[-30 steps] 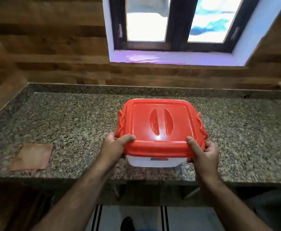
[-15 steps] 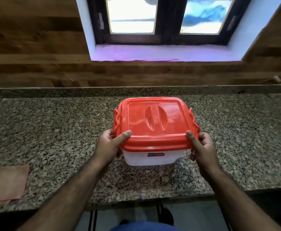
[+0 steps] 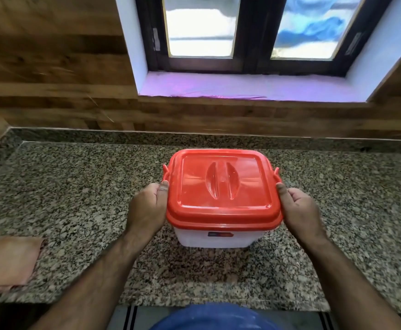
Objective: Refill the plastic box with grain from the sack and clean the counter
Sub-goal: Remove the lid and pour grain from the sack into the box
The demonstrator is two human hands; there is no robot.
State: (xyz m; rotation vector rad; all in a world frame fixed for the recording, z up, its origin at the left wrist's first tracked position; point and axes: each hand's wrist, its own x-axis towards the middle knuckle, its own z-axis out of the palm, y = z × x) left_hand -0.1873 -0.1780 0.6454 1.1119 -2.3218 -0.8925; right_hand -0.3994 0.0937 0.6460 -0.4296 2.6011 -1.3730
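So the plastic box [image 3: 220, 236] has gone from hanging at the front edge of the tabletop [image 3: 75, 186] a sec ago to sitting further in, roughly mid-depth, and it looks set down flat on the granite now. Thumbs were hooked over the front rim of the red lid [image 3: 222, 186] before; now both hands have slid to the sides. Left hand [image 3: 148, 208] is pressed against the left side w/ the thumb up by the lid's side latch, right hand [image 3: 298, 208] same on the other side, fingers curled in toward the box. Can't tell if they're really gripping the latches or just resting there, fingertips are hidden behind the lid edge. My guess: box is parked, next bit is popping the lid so it can be filled. Sack isn't in shot, and no grain visible anywhere.

Materials etc: lid is glossy red plastic, squarish w/ rounded corners, two curved recessed grip slots in the middle, clip on each side. Body is milky translucent plastic w/ a small label on the front. Tabletop is speckled polished granite, brown/black/grey. There's a folded pinkish-tan cloth [image 3: 11, 260] lying well off to the left near the front edge, prob for the wipe-down later.
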